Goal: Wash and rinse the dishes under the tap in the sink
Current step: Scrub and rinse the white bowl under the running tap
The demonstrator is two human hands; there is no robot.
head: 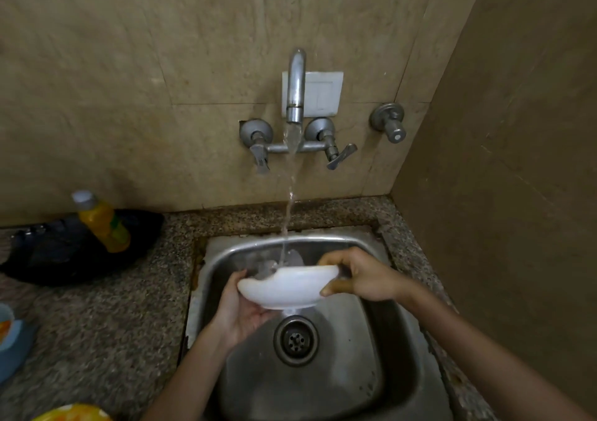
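A white bowl (286, 288) is held tilted over the steel sink (349, 356), just above the drain (295, 340). My left hand (240, 314) cups the bowl from below at its left side. My right hand (358, 275) grips the bowl's right rim, thumb under and fingers over. Water runs from the wall tap (296, 88) in a thin stream (289, 207) and lands inside the bowl near its far rim.
On the granite counter (113, 323) to the left lies a black pan (64, 252) with a yellow soap bottle (103, 223) leaning in it. A blue cup (9, 333) and a yellow dish (72, 414) sit at the left edge. A wall closes the right side.
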